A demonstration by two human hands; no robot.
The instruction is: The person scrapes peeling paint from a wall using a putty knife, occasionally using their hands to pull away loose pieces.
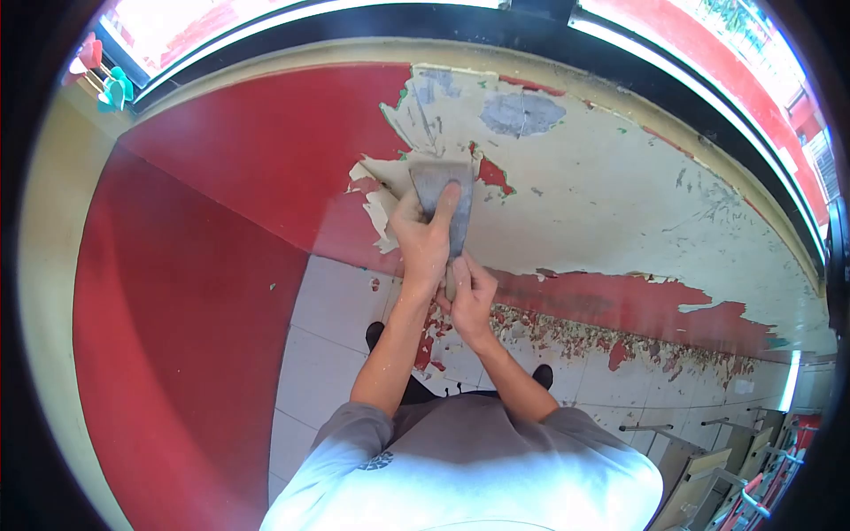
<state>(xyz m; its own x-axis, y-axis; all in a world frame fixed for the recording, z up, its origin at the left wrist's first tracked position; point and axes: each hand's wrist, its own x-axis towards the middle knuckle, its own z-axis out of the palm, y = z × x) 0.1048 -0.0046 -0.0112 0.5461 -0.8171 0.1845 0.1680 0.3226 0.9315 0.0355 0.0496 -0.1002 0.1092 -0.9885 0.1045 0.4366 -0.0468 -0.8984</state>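
A wide grey metal scraper (461, 212) stands with its blade edge against the wall, at the border between red paint and the bare pale patch (567, 190). My left hand (425, 237) lies on the blade, its thumb pressed on the metal face and its fingers curled behind. Lower down, my right hand (469, 292) is closed around the scraper's handle. Just left of the blade, loose paint flaps (378, 212) curl off the wall. A small red remnant (494, 174) lies right of the blade.
Red paint (257, 150) covers the wall at left. Below the wall, paint chips (617, 354) litter the tiled floor (332, 305). Window frames (372, 26) run along the top. Desks or chairs (699, 469) stand at lower right. Heart-shaped decorations (115, 88) hang at upper left.
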